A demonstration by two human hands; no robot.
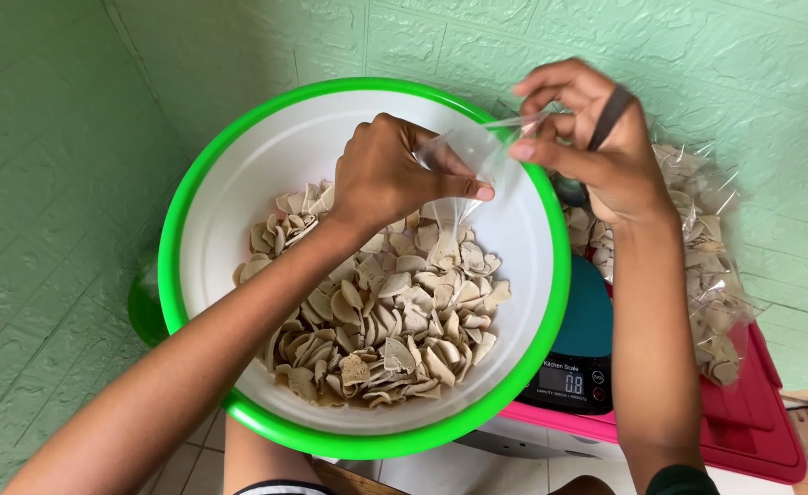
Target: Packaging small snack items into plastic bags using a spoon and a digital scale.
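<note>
I'm at the bag-opening step, I judge; both hands meet at the upper centre of the frame over the basin (193,211) — white inside, green-rimmed, a heap of pale curled chips (381,321) across its bottom; my left hand (390,174) is closed, thumb and fingers pinching one side of the small clear bag (468,165); my right hand (597,151) pinches the other side, its outer fingers loosely spread; the bag looks empty; filling it next calls for a wide mouth; at right — a kitchen scale (580,357) and packed chip bags (711,275) on a red lid (771,422).
</note>
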